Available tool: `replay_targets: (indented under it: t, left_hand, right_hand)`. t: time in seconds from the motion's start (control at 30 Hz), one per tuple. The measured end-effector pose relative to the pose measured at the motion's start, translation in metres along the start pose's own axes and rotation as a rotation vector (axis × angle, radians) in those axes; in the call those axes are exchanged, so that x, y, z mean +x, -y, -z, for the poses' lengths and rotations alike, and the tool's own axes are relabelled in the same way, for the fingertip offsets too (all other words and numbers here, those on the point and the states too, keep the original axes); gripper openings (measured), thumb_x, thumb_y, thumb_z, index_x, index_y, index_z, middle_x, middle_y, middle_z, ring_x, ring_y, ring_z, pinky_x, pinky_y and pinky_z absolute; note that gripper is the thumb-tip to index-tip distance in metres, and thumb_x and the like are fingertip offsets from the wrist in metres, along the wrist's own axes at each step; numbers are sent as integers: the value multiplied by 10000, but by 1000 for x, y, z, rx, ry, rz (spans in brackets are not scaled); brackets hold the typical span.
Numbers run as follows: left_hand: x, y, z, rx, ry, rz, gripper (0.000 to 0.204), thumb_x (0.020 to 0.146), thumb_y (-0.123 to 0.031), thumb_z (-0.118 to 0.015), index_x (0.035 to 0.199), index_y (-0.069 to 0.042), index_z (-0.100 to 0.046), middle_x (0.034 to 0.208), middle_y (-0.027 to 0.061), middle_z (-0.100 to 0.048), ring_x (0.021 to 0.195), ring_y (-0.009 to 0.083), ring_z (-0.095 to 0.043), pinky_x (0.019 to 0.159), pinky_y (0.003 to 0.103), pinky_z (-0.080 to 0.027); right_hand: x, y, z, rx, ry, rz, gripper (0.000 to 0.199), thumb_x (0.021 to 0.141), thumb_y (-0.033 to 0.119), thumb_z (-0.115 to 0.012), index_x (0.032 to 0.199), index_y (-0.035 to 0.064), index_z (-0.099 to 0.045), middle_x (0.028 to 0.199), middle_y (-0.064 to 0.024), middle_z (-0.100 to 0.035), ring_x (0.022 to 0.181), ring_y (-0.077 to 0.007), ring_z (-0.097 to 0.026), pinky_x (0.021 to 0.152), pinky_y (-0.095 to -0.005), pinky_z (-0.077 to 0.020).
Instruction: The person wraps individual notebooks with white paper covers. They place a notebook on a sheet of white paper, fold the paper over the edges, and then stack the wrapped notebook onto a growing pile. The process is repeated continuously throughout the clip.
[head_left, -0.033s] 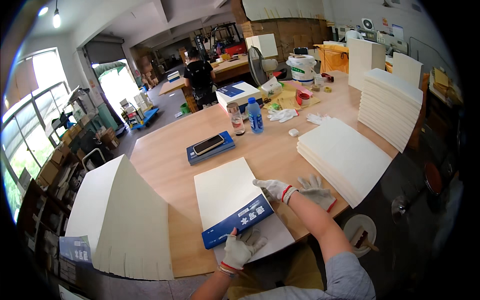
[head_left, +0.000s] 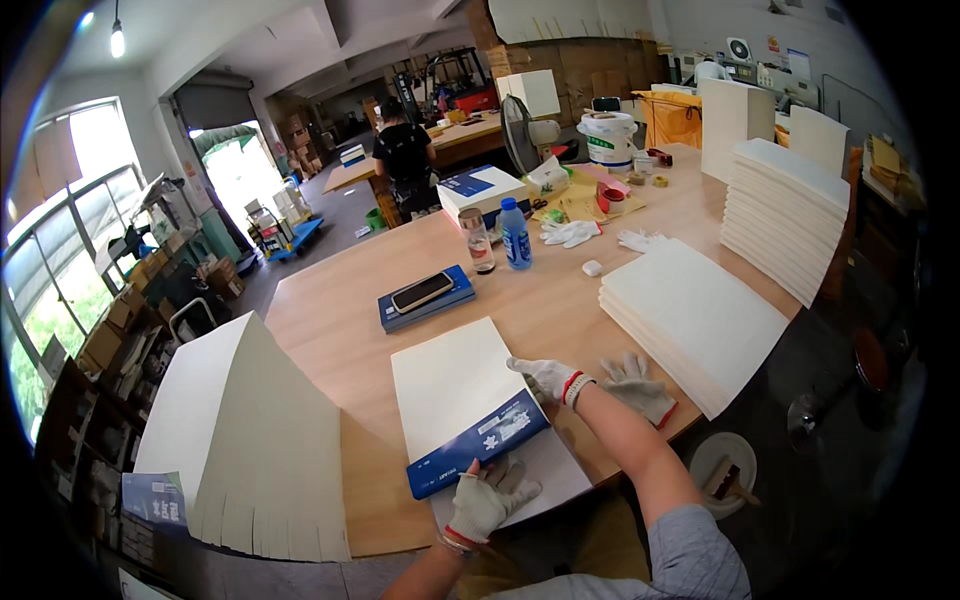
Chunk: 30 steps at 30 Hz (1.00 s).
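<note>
Slantwise, blue band (head_left: 462,447), right end farther.

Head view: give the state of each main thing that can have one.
Left hand: gloved, fingers spread, thumb at blue band
Right hand: gloved, at pad's right edge, grip unclear
Blue band: lying across pad
Pad: flat on table
Phone: screen dark, on blue stack
Blue bottle: upright, capped
Clear bottle: upright, capped
Grey glove: unworn, on table
Bulb: lit
Fan: running or not, cannot tell
Brush: tilted in bucket
</note>
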<state>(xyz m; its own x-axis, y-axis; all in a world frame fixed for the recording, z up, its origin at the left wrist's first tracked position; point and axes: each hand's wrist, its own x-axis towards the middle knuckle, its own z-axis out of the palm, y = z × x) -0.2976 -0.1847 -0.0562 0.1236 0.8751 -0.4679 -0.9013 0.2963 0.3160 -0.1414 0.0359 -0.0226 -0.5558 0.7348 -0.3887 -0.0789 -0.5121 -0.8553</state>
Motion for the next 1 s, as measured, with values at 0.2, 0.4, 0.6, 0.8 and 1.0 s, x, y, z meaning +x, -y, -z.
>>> replay_targets:
  t: [0.2,0.4,0.6,0.8,1.0]
  left_hand:
    - [-2,-9,2,19,199,101,750,939,-548,-388,1466,-40,-225,1508,187,-281,1412,384,-243,1031,766,-210]
    - [8,-5,-14,114,393,138,911,845,-603,-533,1463,7,-255,1512,221,-273,1398,435,-241,1106,679,-206]
    - [31,16,-29,-15,517,124,824,842,-535,-587,1432,-16,-339,1461,241,-372,1362,434,-326,1119,653,-209]
    - [9,8,0,-141,201,-119,658,901,-429,-556,1382,-13,-385,1382,219,-454,1296,437,-413,1087,636,-304]
    - [-3,-36,38,79,-81,-368,409,956,-231,-498,1267,31,-453,1220,195,-588,1138,302,-586,950,411,-524]
  right_hand:
    - [48,-9,25,-301,81,50,377,877,350,-668,1018,3,-621,884,-115,-672,700,-208,-662,595,-354,-552]
    - [26,9,-5,-433,9,81,326,872,324,-668,956,13,-622,810,-96,-665,649,-190,-654,547,-314,-536]
    - [27,3,5,-452,5,94,366,875,358,-656,964,5,-619,857,-107,-663,655,-192,-651,544,-322,-533]
    - [34,-13,17,-396,48,160,394,881,361,-645,1031,1,-583,855,-93,-647,659,-179,-636,538,-312,-519]
    - [35,-54,18,-305,49,234,382,896,326,-635,1100,10,-566,902,-78,-639,699,-163,-620,562,-305,-515]
